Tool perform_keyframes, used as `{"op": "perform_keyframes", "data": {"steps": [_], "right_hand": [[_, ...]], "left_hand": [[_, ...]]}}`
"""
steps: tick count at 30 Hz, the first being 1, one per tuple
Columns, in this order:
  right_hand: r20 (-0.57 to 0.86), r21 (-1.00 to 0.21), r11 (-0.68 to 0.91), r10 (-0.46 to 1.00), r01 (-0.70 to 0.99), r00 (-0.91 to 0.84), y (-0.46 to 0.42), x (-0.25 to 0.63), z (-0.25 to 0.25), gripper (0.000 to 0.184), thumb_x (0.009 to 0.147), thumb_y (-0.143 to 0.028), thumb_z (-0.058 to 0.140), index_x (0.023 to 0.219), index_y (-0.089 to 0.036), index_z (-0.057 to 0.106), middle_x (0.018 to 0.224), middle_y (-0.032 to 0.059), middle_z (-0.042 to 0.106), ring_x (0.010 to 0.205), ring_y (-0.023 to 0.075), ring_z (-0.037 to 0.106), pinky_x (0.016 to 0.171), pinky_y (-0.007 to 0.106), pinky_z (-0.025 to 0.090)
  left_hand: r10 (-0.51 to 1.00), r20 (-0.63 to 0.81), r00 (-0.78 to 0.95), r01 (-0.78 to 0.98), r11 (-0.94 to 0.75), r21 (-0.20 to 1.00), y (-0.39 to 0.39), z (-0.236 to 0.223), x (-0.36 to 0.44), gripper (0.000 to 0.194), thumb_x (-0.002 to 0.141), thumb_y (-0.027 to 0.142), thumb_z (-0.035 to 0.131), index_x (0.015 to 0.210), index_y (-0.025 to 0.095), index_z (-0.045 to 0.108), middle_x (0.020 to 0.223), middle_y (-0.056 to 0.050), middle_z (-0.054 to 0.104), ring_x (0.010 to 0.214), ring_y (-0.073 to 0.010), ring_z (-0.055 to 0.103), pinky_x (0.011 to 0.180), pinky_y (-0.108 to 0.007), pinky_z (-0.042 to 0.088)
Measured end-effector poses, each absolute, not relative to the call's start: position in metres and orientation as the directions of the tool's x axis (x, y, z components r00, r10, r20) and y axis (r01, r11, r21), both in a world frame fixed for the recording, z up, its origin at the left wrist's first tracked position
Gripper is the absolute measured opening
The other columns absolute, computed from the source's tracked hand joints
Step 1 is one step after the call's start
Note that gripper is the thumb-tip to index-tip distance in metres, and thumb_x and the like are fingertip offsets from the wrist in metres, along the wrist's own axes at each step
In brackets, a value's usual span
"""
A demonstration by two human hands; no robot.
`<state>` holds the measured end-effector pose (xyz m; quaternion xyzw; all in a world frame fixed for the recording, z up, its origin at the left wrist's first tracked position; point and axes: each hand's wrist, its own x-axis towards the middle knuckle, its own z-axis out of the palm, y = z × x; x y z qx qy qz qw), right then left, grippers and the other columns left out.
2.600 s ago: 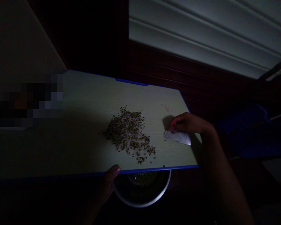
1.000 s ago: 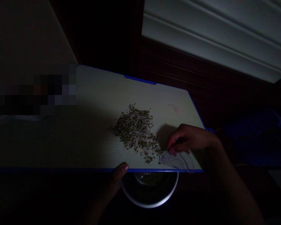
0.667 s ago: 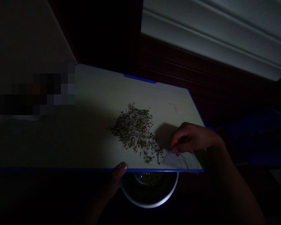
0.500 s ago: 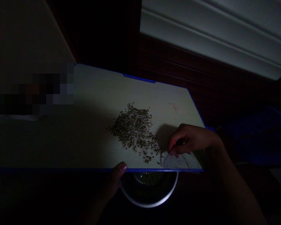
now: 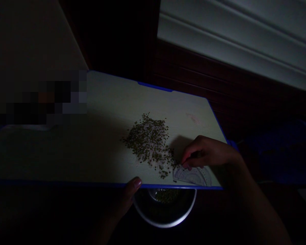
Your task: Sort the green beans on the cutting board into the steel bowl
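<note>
A loose spread of small green split beans [image 5: 149,137] lies on a pale tabletop [image 5: 112,92] with a blue rim. My right hand [image 5: 197,153] is closed, its fingertips pinching the upper edge of a clear protractor [image 5: 191,175] at the near right of the board. The protractor's left end touches the nearest beans. My left hand [image 5: 131,190] is at the near edge, at the left rim of a metal bowl [image 5: 165,223], with its thumb over the blue rim and its other fingers hidden. More green beans [image 5: 168,195] lie in the bowl, partly under the tabletop.
The room is very dark. A reddish smudge [image 5: 195,119] marks the board's far right. Behind it stand dark wooden slats [image 5: 183,75] and a pale panel [image 5: 219,41]. A blue object [image 5: 283,136] sits at right. A blurred patch [image 5: 40,102] covers the left.
My right hand and the protractor have shifted slightly left across the board, towards the beans. More of the protractor's rounded outline shows. The whole view has drifted a little; my left hand keeps its place.
</note>
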<state>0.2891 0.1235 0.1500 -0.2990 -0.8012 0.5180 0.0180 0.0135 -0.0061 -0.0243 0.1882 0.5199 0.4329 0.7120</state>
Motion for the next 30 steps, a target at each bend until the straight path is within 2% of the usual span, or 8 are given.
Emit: {"op": "perform_keyframes", "data": {"steps": [3, 6, 8, 12, 16, 20, 25, 30], "right_hand": [[-0.315, -0.845, 0.253, 0.474, 0.470, -0.822, 0.124, 0.288, 0.148, 0.019, 0.092, -0.031, 0.073, 0.099, -0.015, 0.080, 0.079, 0.0028, 0.078, 0.064, 0.0101, 0.067, 0.058, 0.019, 0.049], [-0.338, -0.849, 0.236, 0.446, 0.473, -0.829, 0.124, 0.288, 0.147, 0.019, 0.092, -0.030, 0.073, 0.101, -0.015, 0.080, 0.082, 0.0041, 0.078, 0.067, 0.0111, 0.069, 0.060, 0.019, 0.052], [-0.342, -0.856, 0.223, 0.434, 0.467, -0.834, 0.124, 0.287, 0.147, 0.019, 0.092, -0.030, 0.073, 0.101, -0.015, 0.080, 0.082, 0.0044, 0.078, 0.068, 0.0110, 0.069, 0.060, 0.018, 0.052], [-0.383, -0.868, 0.144, 0.415, 0.476, -0.825, 0.123, 0.287, 0.148, 0.017, 0.091, -0.027, 0.072, 0.101, -0.015, 0.080, 0.080, 0.0034, 0.077, 0.056, 0.0079, 0.064, 0.052, 0.017, 0.050], [-0.333, -0.888, 0.141, 0.460, 0.438, -0.823, 0.122, 0.287, 0.150, 0.017, 0.091, -0.029, 0.074, 0.098, -0.015, 0.080, 0.075, 0.0016, 0.075, 0.054, 0.0072, 0.062, 0.050, 0.016, 0.049], [-0.305, -0.891, 0.150, 0.498, 0.428, -0.811, 0.123, 0.287, 0.148, 0.017, 0.091, -0.032, 0.074, 0.098, -0.017, 0.080, 0.073, 0.0000, 0.073, 0.052, 0.0067, 0.060, 0.047, 0.016, 0.048], [-0.305, -0.891, 0.156, 0.487, 0.426, -0.818, 0.123, 0.282, 0.141, 0.015, 0.092, -0.027, 0.073, 0.100, -0.017, 0.080, 0.077, 0.0006, 0.075, 0.052, 0.0062, 0.062, 0.047, 0.015, 0.049], [-0.258, -0.892, 0.235, 0.434, 0.385, -0.863, 0.123, 0.276, 0.136, 0.018, 0.092, -0.030, 0.073, 0.101, -0.017, 0.080, 0.078, 0.0014, 0.078, 0.052, 0.0068, 0.064, 0.047, 0.016, 0.049]], "left_hand": [[0.837, -0.542, 0.073, -0.386, 0.525, 0.759, -0.006, -0.029, 0.011, 0.038, 0.062, 0.059, 0.083, 0.065, 0.023, 0.072, 0.073, -0.007, 0.079, 0.096, -0.0407, 0.072, 0.095, -0.048, 0.052], [0.840, -0.528, 0.125, -0.429, 0.525, 0.735, -0.005, -0.026, 0.012, 0.037, 0.064, 0.059, 0.081, 0.062, 0.023, 0.071, 0.070, -0.007, 0.077, 0.085, -0.0389, 0.072, 0.088, -0.049, 0.054], [0.824, -0.552, 0.127, -0.440, 0.545, 0.714, -0.003, -0.023, 0.014, 0.035, 0.063, 0.056, 0.081, 0.060, 0.024, 0.070, 0.070, -0.008, 0.077, 0.089, -0.0409, 0.072, 0.090, -0.050, 0.054], [0.825, -0.554, 0.115, -0.438, 0.542, 0.717, -0.002, -0.019, 0.015, 0.034, 0.062, 0.055, 0.081, 0.060, 0.024, 0.070, 0.074, -0.010, 0.080, 0.102, -0.0443, 0.072, 0.097, -0.051, 0.052], [0.800, -0.584, 0.137, -0.480, 0.569, 0.668, -0.002, -0.019, 0.014, 0.034, 0.060, 0.056, 0.084, 0.062, 0.025, 0.071, 0.071, -0.009, 0.080, 0.112, -0.0451, 0.070, 0.102, -0.052, 0.051], [0.759, -0.644, 0.098, -0.496, 0.598, 0.629, -0.002, -0.020, 0.013, 0.032, 0.057, 0.052, 0.087, 0.065, 0.026, 0.072, 0.075, -0.011, 0.082, 0.114, -0.0456, 0.070, 0.103, -0.054, 0.051], [0.812, -0.566, 0.142, -0.518, 0.548, 0.657, -0.003, -0.014, 0.017, 0.034, 0.060, 0.053, 0.084, 0.069, 0.021, 0.075, 0.091, -0.013, 0.085, 0.113, -0.0462, 0.070, 0.100, -0.054, 0.054], [0.814, -0.570, 0.109, -0.529, 0.533, 0.660, -0.004, -0.008, 0.021, 0.034, 0.060, 0.056, 0.085, 0.060, 0.024, 0.071, 0.076, -0.010, 0.083, 0.111, -0.0439, 0.072, 0.099, -0.051, 0.055]]}}
